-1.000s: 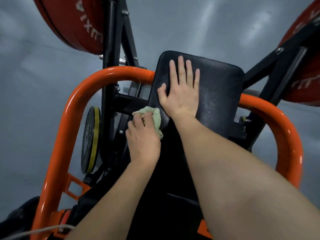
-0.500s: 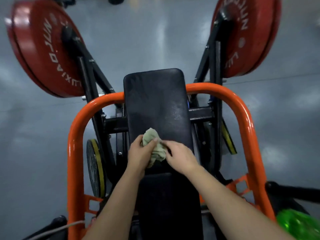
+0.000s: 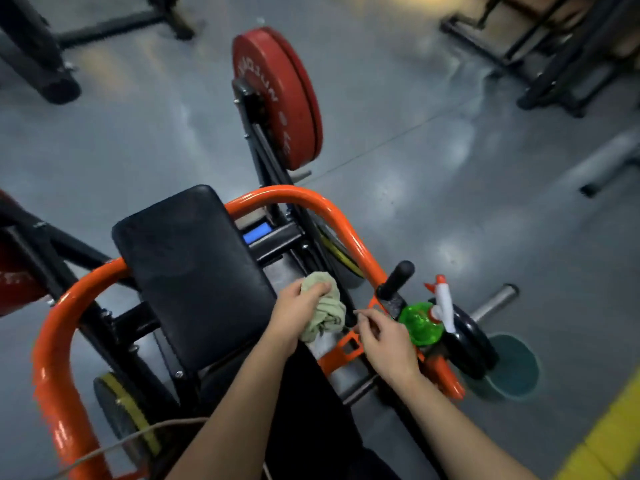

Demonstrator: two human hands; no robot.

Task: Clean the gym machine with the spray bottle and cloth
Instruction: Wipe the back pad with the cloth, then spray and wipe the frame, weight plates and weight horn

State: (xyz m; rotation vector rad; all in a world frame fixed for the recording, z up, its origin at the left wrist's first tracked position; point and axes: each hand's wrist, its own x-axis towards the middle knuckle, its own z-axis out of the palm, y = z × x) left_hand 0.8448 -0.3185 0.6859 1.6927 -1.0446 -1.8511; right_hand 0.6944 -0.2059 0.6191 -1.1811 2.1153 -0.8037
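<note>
The gym machine has a black pad (image 3: 194,271) set inside a curved orange frame (image 3: 311,199). My left hand (image 3: 294,313) grips a crumpled pale green cloth (image 3: 325,313) beside the pad's right edge. My right hand (image 3: 388,336) hovers just right of the cloth with loosely curled fingers and holds nothing. A green spray bottle (image 3: 420,322) with a white and orange trigger head stands on the machine a little beyond my right hand, next to a black handle (image 3: 398,278).
A red weight plate (image 3: 277,95) hangs on the machine's arm ahead; another shows at the left edge (image 3: 14,271). Black plates (image 3: 467,341) sit by the bottle. Other racks (image 3: 554,46) stand at the back on the grey floor. A yellow floor line (image 3: 609,441) runs at the lower right.
My view has swung right, bringing the spray bottle into sight. My right hand has let go of the cloth and moved right toward the bottle. My left hand still holds the cloth.
</note>
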